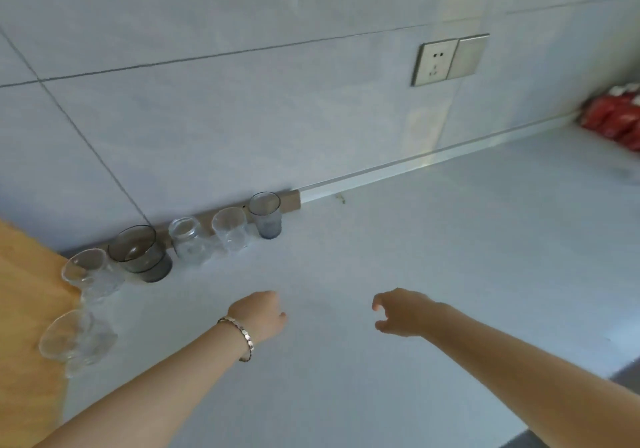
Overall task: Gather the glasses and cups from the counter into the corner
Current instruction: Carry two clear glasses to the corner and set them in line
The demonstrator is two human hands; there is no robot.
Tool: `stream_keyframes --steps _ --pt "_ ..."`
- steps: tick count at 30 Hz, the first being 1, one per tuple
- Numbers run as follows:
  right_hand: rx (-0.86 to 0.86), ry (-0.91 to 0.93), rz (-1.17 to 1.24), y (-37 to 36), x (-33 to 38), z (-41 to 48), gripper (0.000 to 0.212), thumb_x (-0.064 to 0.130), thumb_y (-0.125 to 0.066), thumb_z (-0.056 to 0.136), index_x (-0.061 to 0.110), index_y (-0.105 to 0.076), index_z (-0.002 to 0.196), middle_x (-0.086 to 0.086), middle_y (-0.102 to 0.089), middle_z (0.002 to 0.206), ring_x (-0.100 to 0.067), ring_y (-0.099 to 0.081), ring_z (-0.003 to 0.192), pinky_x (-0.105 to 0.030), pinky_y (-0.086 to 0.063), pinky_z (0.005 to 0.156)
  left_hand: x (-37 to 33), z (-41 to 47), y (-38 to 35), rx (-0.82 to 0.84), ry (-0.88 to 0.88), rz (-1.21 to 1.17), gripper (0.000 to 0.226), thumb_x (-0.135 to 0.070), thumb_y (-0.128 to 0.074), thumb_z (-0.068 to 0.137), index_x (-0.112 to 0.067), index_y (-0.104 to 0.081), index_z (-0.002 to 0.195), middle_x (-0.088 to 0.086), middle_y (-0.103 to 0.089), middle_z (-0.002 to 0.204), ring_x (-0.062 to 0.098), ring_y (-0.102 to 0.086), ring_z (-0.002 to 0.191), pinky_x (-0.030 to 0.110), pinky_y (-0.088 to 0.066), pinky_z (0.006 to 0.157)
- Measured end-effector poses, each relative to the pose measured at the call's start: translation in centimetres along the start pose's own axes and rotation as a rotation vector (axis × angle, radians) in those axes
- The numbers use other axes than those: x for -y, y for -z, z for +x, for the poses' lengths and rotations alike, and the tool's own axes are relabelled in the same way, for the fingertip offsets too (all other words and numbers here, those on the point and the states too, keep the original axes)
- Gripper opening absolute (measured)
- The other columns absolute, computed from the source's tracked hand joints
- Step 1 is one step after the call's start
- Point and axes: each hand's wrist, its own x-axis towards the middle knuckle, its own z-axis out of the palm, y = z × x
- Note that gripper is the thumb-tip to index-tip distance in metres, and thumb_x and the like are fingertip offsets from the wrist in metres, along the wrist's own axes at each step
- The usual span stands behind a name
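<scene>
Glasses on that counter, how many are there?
6. Along the wall from the right: grey-blue glass, clear tumbler, narrow-necked clear glass, dark smoky glass. Beside the wooden panel: corner clear glass and nearest clear glass. None seems hidden.
</scene>
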Motion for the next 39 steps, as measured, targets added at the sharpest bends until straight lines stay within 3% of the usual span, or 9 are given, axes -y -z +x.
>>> stream_keyframes --steps 6,10,16,20,25,31,35,39 --pt "-0.026 -0.240 0.076 -1.2 -19.4 -8.6 0.046 0.032 -0.046 0.095 0.017 -0.040 0.138 -0.005 -0.050 0.136 -0.024 -0.049 0.125 -0.034 -0.040 0.101 -22.1 1.0 -0.6 -0.001 -0.287 0.004 0.030 -0.032 -0.047 0.090 -0.017 -0.056 0.115 0.002 -0.059 0.120 0.023 -0.057 0.110 0.025 -0.040 0.082" --pt "-0.047 -0.408 0.161 -2.2 -32.7 -15.2 0.045 0.029 -0.045 0.095 0.015 -0.041 0.137 -0.007 -0.049 0.137 -0.026 -0.050 0.124 -0.034 -0.042 0.099 -36.3 1.5 -1.5 -0.016 -0.416 -0.015 0.006 -0.030 -0.048 0.088 -0.025 -0.050 0.089 -0.002 -0.056 0.095 0.020 -0.052 0.087 0.024 -0.039 0.075" --pt "-0.098 -0.609 0.266 -3.0 -47.9 -22.2 0.039 0.024 -0.046 0.091 0.010 -0.051 0.128 -0.009 -0.055 0.129 -0.028 -0.053 0.118 -0.035 -0.045 0.094 -52.3 2.4 -1.6 -0.033 -0.525 0.008 0.007 -0.029 -0.049 0.086 -0.025 -0.055 0.088 -0.005 -0.055 0.093 0.017 -0.052 0.085 0.024 -0.041 0.075" --pt "-0.112 -0.673 0.322 -3.3 -55.3 -23.5 0.042 0.028 -0.047 0.092 0.014 -0.047 0.132 -0.005 -0.052 0.131 -0.025 -0.049 0.123 -0.031 -0.042 0.093 -59.7 4.4 -1.4 -0.020 -0.556 0.049 0.007 -0.028 -0.048 0.085 -0.025 -0.054 0.085 -0.006 -0.057 0.090 0.018 -0.056 0.084 0.027 -0.047 0.080" --pt "-0.143 -0.715 0.372 -2.4 -62.8 -21.0 0.042 0.028 -0.048 0.092 0.017 -0.046 0.132 -0.003 -0.052 0.132 -0.024 -0.050 0.122 -0.029 -0.042 0.090 -67.3 9.0 -1.1 0.029 -0.574 0.099 0.006 -0.028 -0.048 0.086 -0.023 -0.052 0.084 -0.002 -0.056 0.089 0.021 -0.054 0.080 0.025 -0.044 0.075" --pt "-0.329 -0.772 0.412 2.8 -70.6 -13.8 0.048 0.035 -0.052 0.090 0.017 -0.044 0.133 -0.005 -0.048 0.133 -0.027 -0.051 0.119 -0.034 -0.044 0.094 -75.8 17.5 -0.3 0.111 -0.580 0.056 0.009 -0.027 -0.046 0.085 -0.021 -0.052 0.082 -0.002 -0.060 0.090 0.021 -0.058 0.078 0.025 -0.042 0.069" --pt "-0.449 -0.744 0.463 6.9 -74.9 -7.6 0.069 0.041 -0.062 0.083 0.016 -0.031 0.140 -0.006 -0.037 0.142 -0.026 -0.041 0.128 -0.036 -0.041 0.098 -80.0 23.1 0.8 0.118 -0.575 0.094 0.006 -0.026 -0.047 0.085 -0.024 -0.052 0.082 -0.001 -0.062 0.095 0.022 -0.061 0.089 0.028 -0.046 0.076" --pt "-0.334 -0.708 0.485 8.2 -77.9 -2.8 0.099 0.045 -0.070 0.077 0.025 -0.005 0.150 -0.008 -0.013 0.156 -0.031 -0.029 0.137 -0.039 -0.039 0.105 -82.9 27.6 2.0 0.094 -0.567 0.157 0.005 -0.026 -0.046 0.086 -0.025 -0.049 0.082 -0.001 -0.061 0.094 0.022 -0.054 0.083 0.024 -0.038 0.070"
